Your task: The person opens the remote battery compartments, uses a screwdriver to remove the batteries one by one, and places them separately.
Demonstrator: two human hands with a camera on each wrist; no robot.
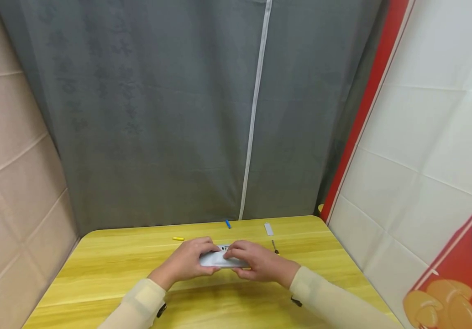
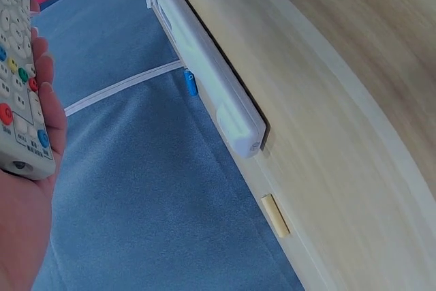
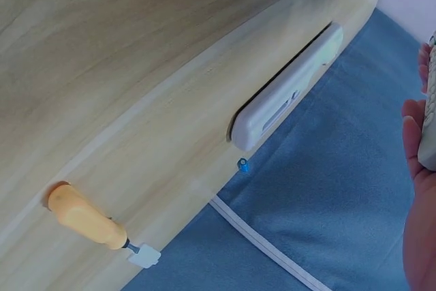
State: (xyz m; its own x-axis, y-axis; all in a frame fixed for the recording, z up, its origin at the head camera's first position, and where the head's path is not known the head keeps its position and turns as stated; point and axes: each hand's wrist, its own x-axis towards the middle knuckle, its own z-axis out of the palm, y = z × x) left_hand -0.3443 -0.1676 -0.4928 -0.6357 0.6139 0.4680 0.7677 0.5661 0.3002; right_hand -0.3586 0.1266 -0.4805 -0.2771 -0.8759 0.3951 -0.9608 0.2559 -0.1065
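A white remote control (image 1: 219, 261) is held between both hands, off the table. Its button face, with red, blue, green and yellow keys, shows on the remote (image 2: 15, 66) in the left wrist view, while its plain back is towards the head camera. My left hand (image 1: 191, 261) grips the left end, thumb on top and fingers beneath. At the other end my right hand (image 1: 258, 260) holds it, its fingertips on the back. Just beyond lies a long white device (image 2: 208, 66) with a dark-marked window, mostly hidden by the hands in the head view.
Farther back on the wood-grain table (image 1: 137, 237) lie a yellow cylinder (image 1: 178, 238), a blue cylinder (image 1: 228, 224) and a flat pale piece (image 1: 269, 229). To the right is a screwdriver (image 3: 85, 216) with an orange-yellow handle. A grey curtain (image 1: 158, 114) hangs behind the table.
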